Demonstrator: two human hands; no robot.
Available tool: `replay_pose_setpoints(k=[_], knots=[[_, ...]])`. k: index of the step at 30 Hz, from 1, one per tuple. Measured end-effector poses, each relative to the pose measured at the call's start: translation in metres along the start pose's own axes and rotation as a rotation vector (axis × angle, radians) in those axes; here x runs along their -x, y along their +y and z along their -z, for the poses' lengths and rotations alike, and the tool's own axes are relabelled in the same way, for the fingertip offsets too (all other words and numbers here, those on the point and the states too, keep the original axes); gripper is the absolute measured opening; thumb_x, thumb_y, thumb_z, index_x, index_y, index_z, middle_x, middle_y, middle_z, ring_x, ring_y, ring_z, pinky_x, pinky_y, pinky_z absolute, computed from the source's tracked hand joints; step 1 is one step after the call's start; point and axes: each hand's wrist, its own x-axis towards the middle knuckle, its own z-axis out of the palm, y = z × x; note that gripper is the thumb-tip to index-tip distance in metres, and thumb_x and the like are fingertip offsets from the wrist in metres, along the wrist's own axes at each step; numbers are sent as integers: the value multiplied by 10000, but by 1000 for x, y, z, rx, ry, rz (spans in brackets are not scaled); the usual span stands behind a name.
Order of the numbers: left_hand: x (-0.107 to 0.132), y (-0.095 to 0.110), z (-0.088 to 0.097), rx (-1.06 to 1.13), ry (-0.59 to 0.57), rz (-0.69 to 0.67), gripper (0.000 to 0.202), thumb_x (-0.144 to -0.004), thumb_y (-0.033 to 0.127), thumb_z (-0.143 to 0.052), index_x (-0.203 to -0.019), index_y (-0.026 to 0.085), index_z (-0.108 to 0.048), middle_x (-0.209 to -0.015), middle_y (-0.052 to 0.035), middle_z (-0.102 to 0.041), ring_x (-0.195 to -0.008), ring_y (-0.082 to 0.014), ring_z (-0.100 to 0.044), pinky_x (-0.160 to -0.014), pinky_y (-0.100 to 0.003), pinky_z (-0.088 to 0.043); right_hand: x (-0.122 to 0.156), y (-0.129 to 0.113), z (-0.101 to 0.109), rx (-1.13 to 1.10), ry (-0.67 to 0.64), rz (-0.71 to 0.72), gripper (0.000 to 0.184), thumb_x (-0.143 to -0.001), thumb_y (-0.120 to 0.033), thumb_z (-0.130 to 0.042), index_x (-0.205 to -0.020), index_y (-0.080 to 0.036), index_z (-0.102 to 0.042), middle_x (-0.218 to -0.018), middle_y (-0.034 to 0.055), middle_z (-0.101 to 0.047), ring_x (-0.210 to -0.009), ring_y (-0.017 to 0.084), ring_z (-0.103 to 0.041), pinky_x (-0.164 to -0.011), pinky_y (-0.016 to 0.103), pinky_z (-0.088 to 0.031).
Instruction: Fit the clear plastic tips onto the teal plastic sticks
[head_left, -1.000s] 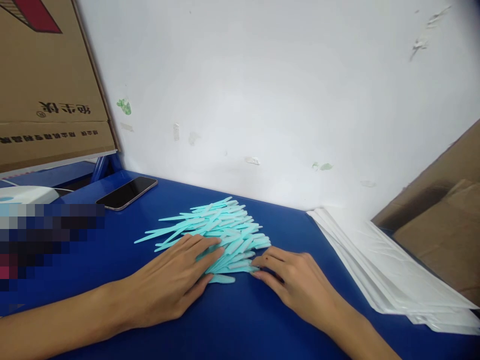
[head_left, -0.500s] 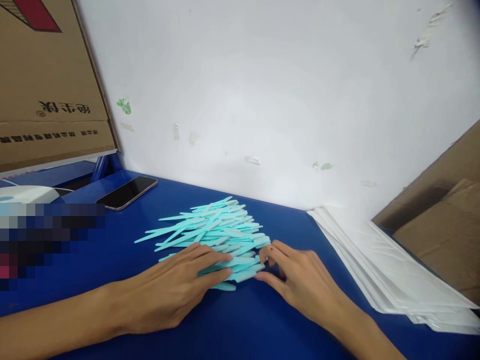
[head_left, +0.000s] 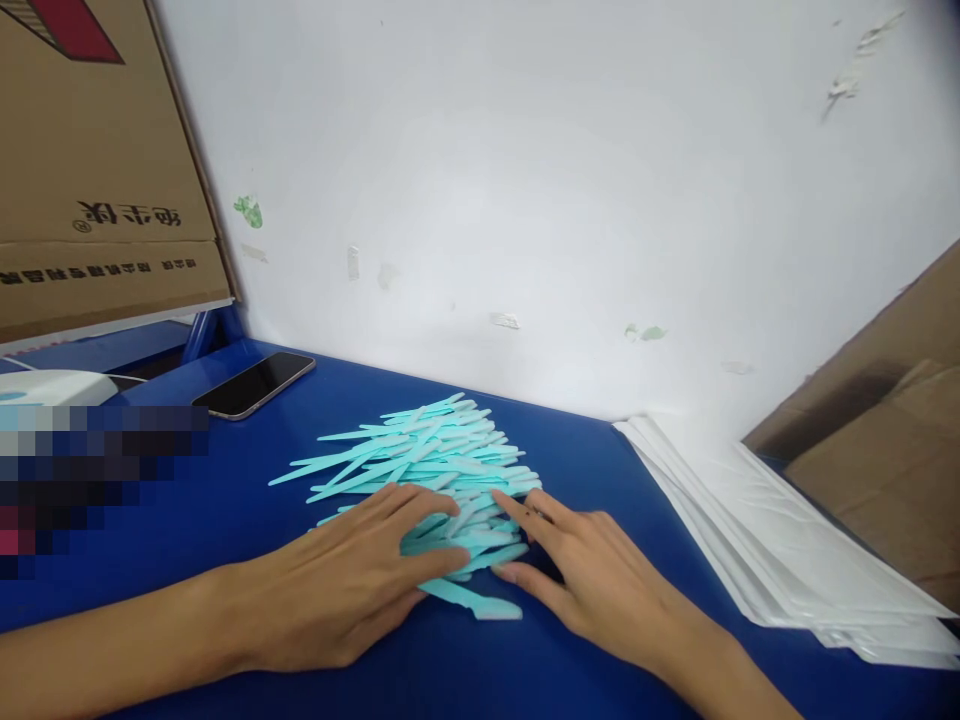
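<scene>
A loose heap of turquoise eyebrow razors (head_left: 420,450), slim plastic sticks with flat blade-shaped heads, lies on the blue table. Over the handles at the heap's near left rests my left hand (head_left: 352,570), thumb and forefinger spread apart around several razors; its other fingers are partly hidden. My right hand (head_left: 592,560) touches the heads from the right, its thumb and forefinger apart on either side of them. One razor (head_left: 491,605) sticks out below the left thumb, lying nearer to me than the others.
A smartphone (head_left: 259,385) lies at the back left, near a white device (head_left: 60,387). White plastic bags (head_left: 787,560) are stacked at the right beside brown cardboard (head_left: 892,470). A printed carton (head_left: 97,150) stands at the left. The white wall (head_left: 525,200) borders the table's far edge.
My right forefinger has stretched out and moved left over the heads. My left thumb and forefinger have spread wider. The nearest razor has slid right and toward me.
</scene>
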Motion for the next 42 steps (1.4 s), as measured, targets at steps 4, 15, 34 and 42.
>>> replay_pose_setpoints(k=[4,15,34,42], knots=[[0,-2,-2,-6,-8,25,643,-860,71,-559,-1445,330,-501,-1487,-95,-517,-1361,-330,-497,-1069,-489,-490,-1,-2,3,-1,-21,-21,564,-1049,-527,-468,-1539,-248,-444,-1258,109,-663,-835,251,-740,-673,370,-579],[2,-2,-1,-1,-57,17,711,-842,38,-545,-1475,353,-466,-1491,-91,-504,-1370,-327,-489,-1053,-500,-510,-3,-5,7,-46,-26,-47,371,-1028,-464,-556,-1336,-265,-615,-1160,58,-656,-778,220,-716,-627,342,-533],[-2,0,2,85,-117,-103,467,-1010,93,-500,-1420,316,-532,-1575,-31,-484,-1473,-228,-430,-1251,-413,-321,-3,-22,12,-138,-82,44,736,-894,-700,-628,-1513,-341,-456,-1168,52,-655,-873,242,-712,-705,364,-537],[10,-3,-17,-160,41,63,656,-980,278,-600,-1581,313,-340,-1643,-73,-373,-1505,-343,-355,-1217,-509,-354,-4,-16,5,-107,-57,38,539,-988,-566,-588,-1465,-328,-507,-1103,28,-650,-817,209,-701,-662,329,-496]])
